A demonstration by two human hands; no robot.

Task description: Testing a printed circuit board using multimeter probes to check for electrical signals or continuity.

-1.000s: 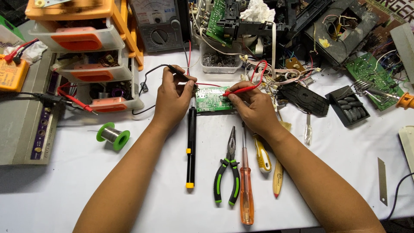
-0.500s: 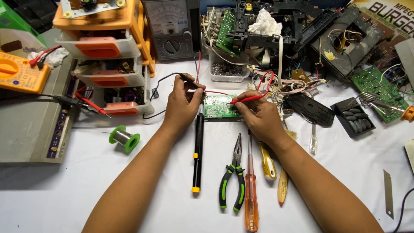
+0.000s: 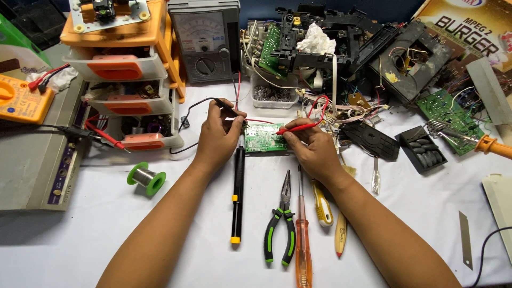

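L hand [image 3: 217, 140] grips black probe [image 3: 228, 106], R hand [image 3: 312, 149] grips red probe [image 3: 296, 128], both on green board [image 3: 264, 138]

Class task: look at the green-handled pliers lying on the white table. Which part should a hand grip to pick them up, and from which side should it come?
Grip the pliers by the two green handles, coming from above on the near side. They lie flat with the handles toward the person and the metal nose pointing at the circuit board. The orange screwdriver lies close on their right, so probably close in from the left.

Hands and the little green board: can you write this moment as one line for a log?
left hand: holds black probe | right hand: holds red probe | both tips: on green board | pliers: lying nearby
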